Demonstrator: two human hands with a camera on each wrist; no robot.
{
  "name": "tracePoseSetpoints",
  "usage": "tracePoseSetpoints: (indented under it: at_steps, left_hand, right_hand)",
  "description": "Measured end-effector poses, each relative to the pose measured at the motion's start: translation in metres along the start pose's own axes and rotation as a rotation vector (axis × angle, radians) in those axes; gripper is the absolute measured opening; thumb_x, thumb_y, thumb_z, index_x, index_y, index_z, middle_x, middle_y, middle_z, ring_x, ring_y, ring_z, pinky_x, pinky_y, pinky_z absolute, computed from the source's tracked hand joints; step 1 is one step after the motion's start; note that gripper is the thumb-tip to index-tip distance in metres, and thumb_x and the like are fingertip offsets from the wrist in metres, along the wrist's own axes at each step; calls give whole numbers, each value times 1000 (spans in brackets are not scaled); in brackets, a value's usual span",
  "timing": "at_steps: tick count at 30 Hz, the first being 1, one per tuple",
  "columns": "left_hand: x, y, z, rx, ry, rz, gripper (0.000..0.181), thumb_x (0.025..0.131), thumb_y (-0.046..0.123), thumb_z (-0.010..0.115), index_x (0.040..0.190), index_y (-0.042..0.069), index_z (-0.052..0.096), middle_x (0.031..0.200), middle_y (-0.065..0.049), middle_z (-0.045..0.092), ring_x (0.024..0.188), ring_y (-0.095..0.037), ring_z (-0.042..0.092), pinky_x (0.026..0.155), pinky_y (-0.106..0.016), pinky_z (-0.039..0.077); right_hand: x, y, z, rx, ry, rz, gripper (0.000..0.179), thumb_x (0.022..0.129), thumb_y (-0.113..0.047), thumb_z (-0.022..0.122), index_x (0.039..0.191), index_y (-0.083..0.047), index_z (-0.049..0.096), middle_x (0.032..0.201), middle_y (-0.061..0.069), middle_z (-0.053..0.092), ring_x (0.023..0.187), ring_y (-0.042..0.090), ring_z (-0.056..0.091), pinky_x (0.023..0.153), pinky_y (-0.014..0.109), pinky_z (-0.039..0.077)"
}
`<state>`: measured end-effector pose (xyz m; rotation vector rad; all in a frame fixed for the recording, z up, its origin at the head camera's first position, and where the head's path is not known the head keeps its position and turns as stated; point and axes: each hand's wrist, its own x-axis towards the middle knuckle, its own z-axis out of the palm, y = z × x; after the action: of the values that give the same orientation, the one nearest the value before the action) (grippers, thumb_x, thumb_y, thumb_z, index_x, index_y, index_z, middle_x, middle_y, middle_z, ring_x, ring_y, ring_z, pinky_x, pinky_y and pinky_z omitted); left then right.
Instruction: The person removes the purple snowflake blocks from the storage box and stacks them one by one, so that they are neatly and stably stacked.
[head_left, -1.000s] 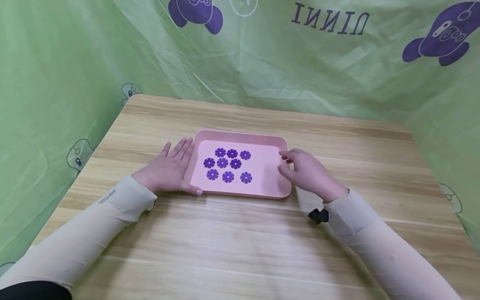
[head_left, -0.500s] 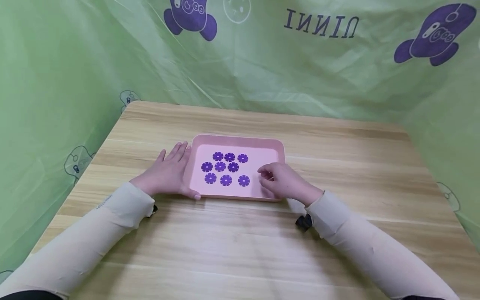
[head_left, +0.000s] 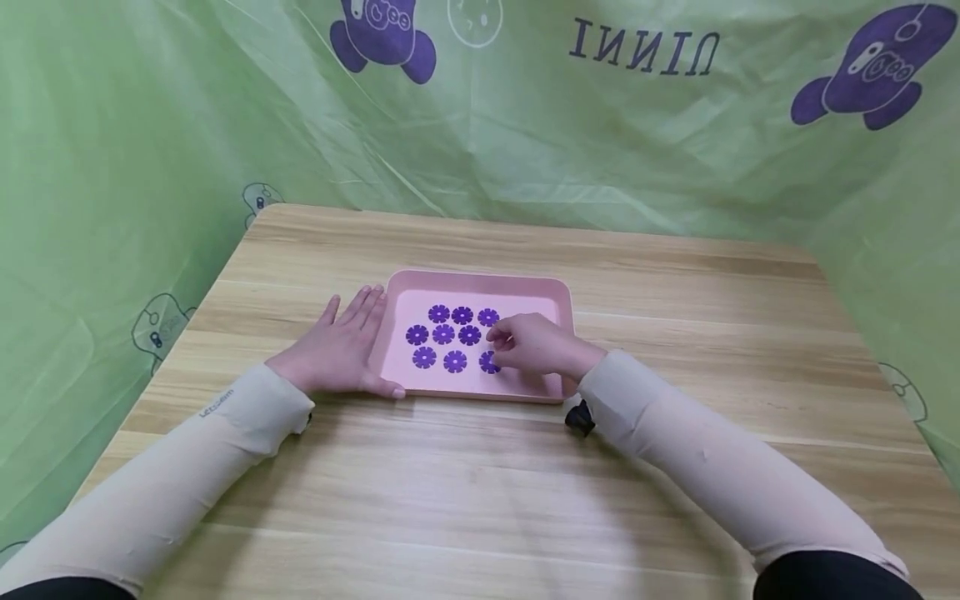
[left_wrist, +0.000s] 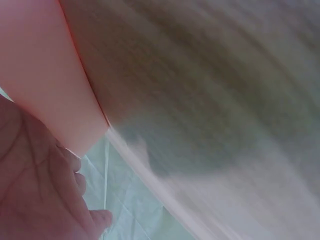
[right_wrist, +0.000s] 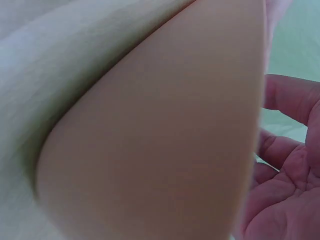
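Note:
A shallow pink tray (head_left: 480, 282) lies on the table and holds several purple notched snowflake discs (head_left: 443, 334), loosely in rows. Against its left side rests my left hand (head_left: 336, 350), fingers straight, thumb by the front edge. My right hand (head_left: 536, 343) hovers over the tray's right half, fingers bent and relaxed. Its fingertips overlap the front-right disc (head_left: 487, 363) in the head view. The left wrist view shows the palm (left_wrist: 35, 170) beside the tray's outer wall (left_wrist: 60, 70). In the right wrist view the tray wall (right_wrist: 160, 125) hides part of the fingers (right_wrist: 287, 95).
The wooden table (head_left: 465, 492) extends around the tray. A green curtain (head_left: 480, 150) with purple cartoon prints hangs behind and along both sides. A small black object (head_left: 579, 419) sits at the right cuff.
My right hand has moved left from the tray's right rim, across its inside, to the rightmost discs. My left hand stays at the left side. The head view has shifted slightly.

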<state>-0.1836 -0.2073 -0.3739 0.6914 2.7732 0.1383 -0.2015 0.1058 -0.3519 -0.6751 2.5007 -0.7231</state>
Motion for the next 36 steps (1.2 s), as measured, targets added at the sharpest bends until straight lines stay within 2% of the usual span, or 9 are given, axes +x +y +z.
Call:
tracePoseSetpoints:
  at_steps: [6,17,22,28,36]
  left_hand:
    - [-1,1,-2,10,-8,4,150,71,92,61,159,-10,-4,168,-27,-8,155,-41,-10,122,-58,-8]
    - [-6,3,-7,23,-18,7,146,73,90,62,160,-11,3,169,-26,-2,156,-41,-4,122,-61,-4]
    - [-9,4,-4,27,-6,8,146,73,90,62,159,-12,3,169,-27,0,156,-43,-2,122,-63,-2]
    - [-8,4,-3,33,6,17,145,74,88,64,159,-13,5,168,-29,2,156,-44,0,122,-64,1]
    - [-8,3,-4,3,-8,5,146,73,87,65,159,-12,4,169,-28,0,156,-43,-1,122,-63,-2]
  right_hand:
    - [10,-5,6,-25,0,80,41,92,-15,77,128,4,68,101,6,70,96,20,62,103,36,50]
    - [15,-6,12,8,-1,135,28,91,-13,79,116,-1,72,93,3,68,85,17,60,88,31,53]
    - [14,-5,13,13,-4,125,29,90,-13,80,116,-2,73,94,2,69,85,16,62,88,31,53]
    - [14,-5,17,-14,15,93,19,87,-12,82,103,-6,72,89,1,66,81,17,58,82,31,51]
    - [14,-6,20,-55,10,82,11,90,-13,80,92,-11,70,84,1,65,78,16,57,77,30,49]
